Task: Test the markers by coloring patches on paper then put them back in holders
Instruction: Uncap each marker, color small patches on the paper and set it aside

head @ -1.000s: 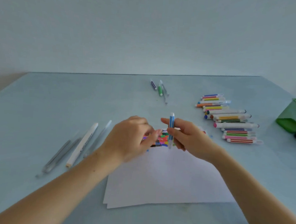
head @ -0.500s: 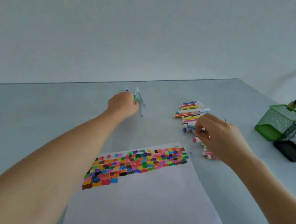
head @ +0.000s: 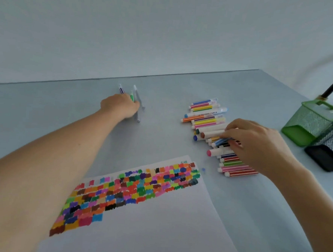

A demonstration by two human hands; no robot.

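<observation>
The blue marker (head: 222, 141) lies on top of the marker pile (head: 210, 126) at the right of the bench (head: 161, 129), and the right hand (head: 258, 145) pinches it with curled fingers. The left hand (head: 122, 107) reaches to the few far markers (head: 133, 95); its fingers curl around them, but what exactly they grip is hidden. The paper (head: 145, 231) already carries many colored patches (head: 130, 188), so the testing seems mostly done. No marker shows in the green holder (head: 314, 123) or the black holder (head: 331, 153), so returning them is left.
</observation>
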